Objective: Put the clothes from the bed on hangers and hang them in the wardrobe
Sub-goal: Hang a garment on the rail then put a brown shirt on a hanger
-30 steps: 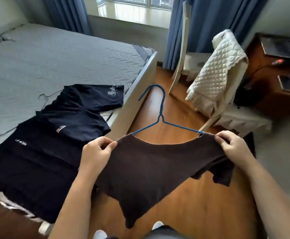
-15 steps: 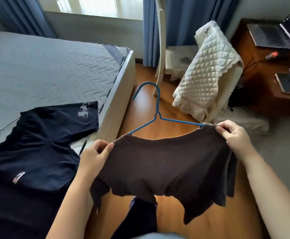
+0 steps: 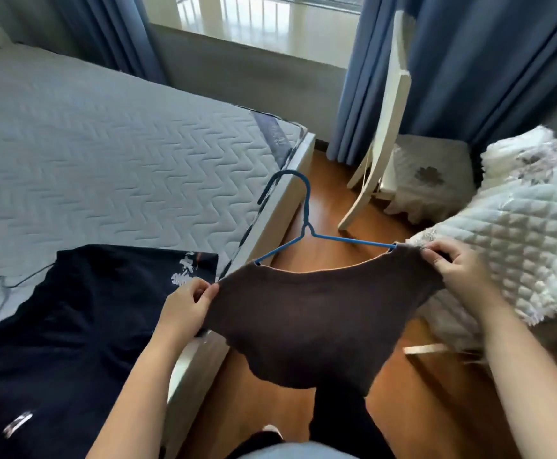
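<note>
— drifted, hasn't it? a moment ago the brown shirt (image 3: 317, 319) hung clear of the bed (image 3: 104, 144); now the hook of the blue hanger (image 3: 307, 223) sits over the bed's foot corner.
— yes. left hand (image 3: 187, 306) pinches the shoulder nearest the bed, right hand (image 3: 456, 266) pinches the far one, fingers curled tight on the cloth.
— which step is this?
— seating the shirt on the hanger, i'd say; both hanger arms are already inside the neck. the dark shirts (image 3: 71, 326) and a wire hanger (image 3: 2, 289) wait on the bed.
— next?
— probably one hand takes the hook and carries it to the wardrobe, which i can't see from here.
</note>
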`<state>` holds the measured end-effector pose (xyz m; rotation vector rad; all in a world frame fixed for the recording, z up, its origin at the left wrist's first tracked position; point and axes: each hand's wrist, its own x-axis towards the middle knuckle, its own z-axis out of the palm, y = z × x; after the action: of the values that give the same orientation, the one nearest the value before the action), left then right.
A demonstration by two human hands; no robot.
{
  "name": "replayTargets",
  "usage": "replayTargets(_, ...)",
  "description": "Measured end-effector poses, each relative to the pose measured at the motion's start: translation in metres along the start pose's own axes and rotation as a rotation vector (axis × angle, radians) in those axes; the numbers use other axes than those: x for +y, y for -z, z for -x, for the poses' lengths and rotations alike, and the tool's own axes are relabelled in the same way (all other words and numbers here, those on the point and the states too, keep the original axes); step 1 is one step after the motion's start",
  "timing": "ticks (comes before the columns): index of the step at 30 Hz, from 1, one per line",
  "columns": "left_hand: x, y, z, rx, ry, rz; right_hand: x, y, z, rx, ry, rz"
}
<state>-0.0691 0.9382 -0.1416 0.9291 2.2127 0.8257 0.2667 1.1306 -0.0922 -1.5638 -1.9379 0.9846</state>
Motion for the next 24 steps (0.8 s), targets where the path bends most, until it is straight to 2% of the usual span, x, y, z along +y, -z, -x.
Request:
replayTargets(6,0.024,-0.002,-0.075,0.221,0.127,0.056,-0.025,-0.035,-0.156,-0.132,0.176,0.103)
replayTargets(15,0.075,-0.008,-0.165,0.625,0.382,0.056,-0.092,-0.105,-0.37,-0.491,0.427,0.208)
replayTargets(20,0.065,0.004,-0.177,0.81,0.57,0.087,-0.146,-0.183,-0.43,-0.69,0.57,0.3)
replayTargets(24,0.042,0.013,-0.195,0.9,0.692,0.1,-0.185,-0.247,-0.46,-0.772,0.69,0.402)
